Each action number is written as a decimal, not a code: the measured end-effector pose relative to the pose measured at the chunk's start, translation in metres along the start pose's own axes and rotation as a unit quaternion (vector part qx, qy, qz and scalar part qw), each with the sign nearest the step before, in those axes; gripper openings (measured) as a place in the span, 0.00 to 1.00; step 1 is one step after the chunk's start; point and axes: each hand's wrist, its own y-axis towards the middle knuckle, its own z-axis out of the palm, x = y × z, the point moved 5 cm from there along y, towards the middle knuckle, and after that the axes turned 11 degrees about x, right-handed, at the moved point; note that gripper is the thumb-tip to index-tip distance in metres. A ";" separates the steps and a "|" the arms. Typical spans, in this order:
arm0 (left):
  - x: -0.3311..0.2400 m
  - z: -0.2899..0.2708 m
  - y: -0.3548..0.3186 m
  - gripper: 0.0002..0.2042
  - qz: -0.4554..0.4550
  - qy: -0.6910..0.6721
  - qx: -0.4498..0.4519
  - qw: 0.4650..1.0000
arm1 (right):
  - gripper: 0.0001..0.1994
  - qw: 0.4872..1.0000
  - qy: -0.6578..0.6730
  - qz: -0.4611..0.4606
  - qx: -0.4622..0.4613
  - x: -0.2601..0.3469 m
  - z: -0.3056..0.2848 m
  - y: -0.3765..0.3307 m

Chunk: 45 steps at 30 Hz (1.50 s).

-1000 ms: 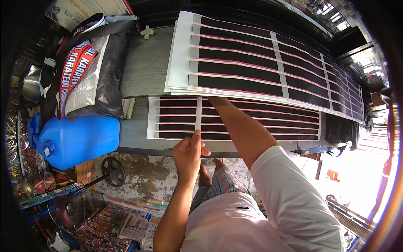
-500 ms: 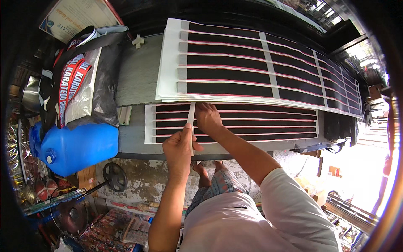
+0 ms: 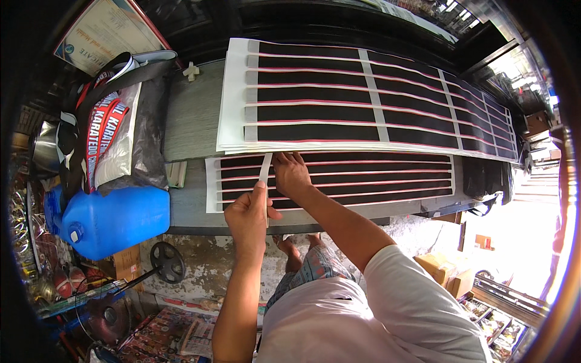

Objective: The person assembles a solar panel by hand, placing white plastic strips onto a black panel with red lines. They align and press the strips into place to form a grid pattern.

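Observation:
My left hand [image 3: 247,212] pinches a narrow pale strip [image 3: 266,166] between thumb and fingers; its lower part hangs past the hand toward the table's near edge. The strip's far end reaches the lower striped sheet [image 3: 375,174], near the edge of the upper sheets. Just right of that end, my right hand [image 3: 293,177] rests on the lower sheet with its fingers bent and together. Its fingertips are hidden, so any grip there is unseen. The lower sheet has black bands separated by white and pink lines. A stack of similar larger sheets [image 3: 232,100] overlaps its far side.
On the left sit a blue plastic jug [image 3: 121,215] and a dark bag with red lettered straps [image 3: 148,133]. A small white cross-shaped piece [image 3: 191,71] lies on the grey table [image 3: 192,109]. Below are a black wheel-shaped weight [image 3: 167,262] and, at right, cardboard boxes [image 3: 445,268].
The whole view has shifted slightly, with the table now a little lower and farther left. My left hand and the strip have moved slightly left; both hands keep nearly the same pose.

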 end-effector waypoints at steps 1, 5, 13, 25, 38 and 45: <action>-0.002 0.001 -0.003 0.21 0.003 0.006 0.003 1.000 | 0.18 1.000 0.003 -0.001 -0.003 -0.001 0.001 0.000; 0.002 0.000 -0.010 0.22 0.009 0.013 0.012 1.000 | 0.21 0.997 0.064 0.018 0.035 -0.005 0.001 0.010; -0.013 -0.015 -0.095 0.16 0.026 -0.047 0.094 0.994 | 0.14 0.715 0.606 0.348 -0.004 -0.015 -0.009 -0.072; 0.054 -0.079 -0.176 0.11 -0.108 0.008 0.181 0.977 | 0.26 0.334 0.876 0.284 0.200 0.066 -0.018 -0.170; 0.074 -0.094 -0.182 0.11 -0.115 0.025 0.192 0.974 | 0.07 0.606 0.752 0.241 0.092 0.011 -0.021 -0.116; 0.075 -0.066 -0.167 0.12 -0.117 0.015 0.226 0.967 | 0.07 0.776 0.597 0.177 0.103 -0.014 -0.056 -0.066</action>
